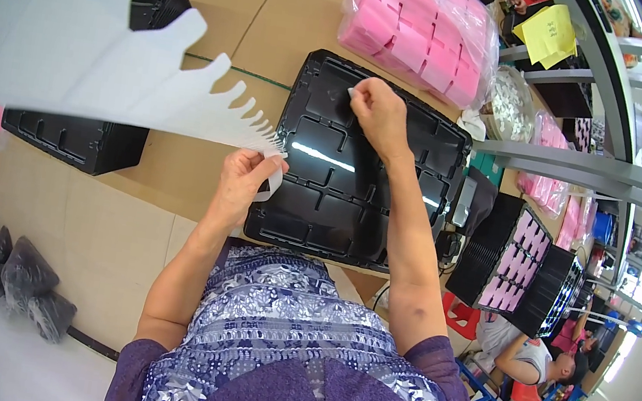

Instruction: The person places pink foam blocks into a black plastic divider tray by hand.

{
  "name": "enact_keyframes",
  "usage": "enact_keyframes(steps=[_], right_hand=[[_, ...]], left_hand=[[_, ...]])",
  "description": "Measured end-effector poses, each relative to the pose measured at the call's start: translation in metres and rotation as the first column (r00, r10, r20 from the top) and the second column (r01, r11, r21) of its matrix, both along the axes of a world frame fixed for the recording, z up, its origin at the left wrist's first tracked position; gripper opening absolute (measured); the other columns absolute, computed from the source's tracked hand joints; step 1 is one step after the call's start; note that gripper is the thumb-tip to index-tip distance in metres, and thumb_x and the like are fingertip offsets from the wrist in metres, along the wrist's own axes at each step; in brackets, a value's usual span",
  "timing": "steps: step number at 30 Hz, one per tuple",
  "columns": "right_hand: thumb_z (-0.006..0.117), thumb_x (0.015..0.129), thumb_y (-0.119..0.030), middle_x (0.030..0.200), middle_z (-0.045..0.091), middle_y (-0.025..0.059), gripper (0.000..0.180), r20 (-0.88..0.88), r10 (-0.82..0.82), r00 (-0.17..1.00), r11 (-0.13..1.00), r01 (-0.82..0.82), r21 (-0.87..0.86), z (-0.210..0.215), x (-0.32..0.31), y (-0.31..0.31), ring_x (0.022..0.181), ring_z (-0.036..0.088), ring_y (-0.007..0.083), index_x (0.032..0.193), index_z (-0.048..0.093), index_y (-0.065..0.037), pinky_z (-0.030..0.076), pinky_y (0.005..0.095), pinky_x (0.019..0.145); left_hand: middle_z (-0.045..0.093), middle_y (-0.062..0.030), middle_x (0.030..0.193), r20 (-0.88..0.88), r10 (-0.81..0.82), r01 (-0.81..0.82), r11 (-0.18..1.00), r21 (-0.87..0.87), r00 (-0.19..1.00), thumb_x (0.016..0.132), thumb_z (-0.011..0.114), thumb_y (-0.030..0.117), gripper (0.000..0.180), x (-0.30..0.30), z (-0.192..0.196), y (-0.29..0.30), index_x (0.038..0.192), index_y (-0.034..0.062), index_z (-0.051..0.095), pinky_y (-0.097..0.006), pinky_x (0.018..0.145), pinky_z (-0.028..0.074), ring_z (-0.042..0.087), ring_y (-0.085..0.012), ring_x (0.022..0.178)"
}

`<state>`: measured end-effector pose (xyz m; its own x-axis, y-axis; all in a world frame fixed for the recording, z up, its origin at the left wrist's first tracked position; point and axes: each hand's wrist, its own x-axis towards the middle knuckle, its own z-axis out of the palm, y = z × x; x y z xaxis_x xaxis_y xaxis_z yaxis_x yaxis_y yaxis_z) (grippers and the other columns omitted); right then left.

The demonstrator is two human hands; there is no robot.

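A long white strip (108, 80) with a row of rounded tabs along one edge runs from the upper left down to my left hand (240, 182). My left thumb and fingers pinch its narrow-looking end beside the tray, and a loop of white hangs just below them. A black plastic tray (317, 229) with several shallow compartments lies in front of me. Over its upper part, my right hand (382, 119) is closed, thumb against forefinger, on a small white piece (351, 91). Whether that piece touches the tray, I cannot tell.
Pink foam blocks (415, 29) wrapped in clear plastic lie beyond the tray. A clear tub of white pieces (508, 104) stands at their right, beneath a metal shelf frame (580, 165). Stacked black trays (71, 141) sit at left; another person (533, 357) is at lower right.
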<state>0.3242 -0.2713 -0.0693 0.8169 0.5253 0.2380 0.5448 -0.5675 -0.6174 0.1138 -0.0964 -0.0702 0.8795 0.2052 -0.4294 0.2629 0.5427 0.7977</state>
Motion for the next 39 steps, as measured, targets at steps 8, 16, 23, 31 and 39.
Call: enact_keyframes(steps=[8,16,23,31,39], right_hand=[[0.059,0.089,0.005,0.095,0.066,0.0125,0.008,-0.731,0.411,0.545,0.786,0.194,0.587,0.029,-0.044,0.002,0.068,0.064,0.0130,0.090,0.056,-0.002,0.051,0.0239,0.048],[0.062,0.094,-0.013,0.069,0.051,-0.0063,0.015,-0.862,0.347,0.370,0.854,0.256,0.453,0.037,-0.110,0.021,0.057,0.045,0.0040,0.095,0.069,0.000,0.037,0.0203,0.052],[0.076,0.085,-0.013,0.071,0.054,0.0009,0.015,-0.534,0.138,0.834,0.940,0.058,0.335,0.051,-0.123,0.022,0.061,0.047,0.0082,0.084,0.069,0.001,0.039,0.0266,0.056],[0.077,0.080,-0.003,0.071,0.052,-0.0027,0.013,-0.450,0.082,0.889,0.940,0.081,0.331,0.047,-0.132,0.015,0.059,0.048,0.0062,0.089,0.068,-0.002,0.039,0.0224,0.053],[0.076,0.066,0.003,0.070,0.051,0.0014,0.024,0.535,0.134,0.834,0.955,-0.253,0.154,0.030,-0.131,0.003,0.053,0.054,0.0167,0.087,0.067,-0.006,0.044,0.0298,0.044]], left_hand=[[0.058,0.0079,0.075,0.027,0.041,-0.043,0.996,0.078,0.999,0.092,0.069,0.007,0.005,0.003,0.030,0.004,0.094,0.0022,0.069,-0.018,0.055,0.035,0.046,0.0008,0.062],[0.066,0.0027,0.085,0.091,-0.019,0.007,0.991,0.131,0.996,0.093,0.063,0.000,0.013,0.002,0.029,0.008,0.104,0.0018,0.069,-0.019,0.056,0.044,0.057,-0.0030,0.066],[0.065,0.0003,0.076,0.189,0.030,-0.086,0.952,0.293,0.982,0.092,0.066,0.006,0.007,0.009,0.042,-0.006,0.095,0.0006,0.068,-0.022,0.056,0.047,0.058,-0.0043,0.063],[0.068,-0.0020,0.077,0.067,-0.068,0.035,0.911,0.411,0.995,0.094,0.067,0.010,0.010,0.016,0.046,-0.004,0.091,0.0015,0.070,-0.024,0.058,0.049,0.061,-0.0075,0.064],[0.067,-0.0014,0.075,0.204,0.082,-0.176,0.847,0.502,0.975,0.093,0.068,0.013,0.015,0.011,0.028,-0.029,0.084,0.0011,0.070,-0.024,0.061,0.046,0.060,-0.0075,0.067]])
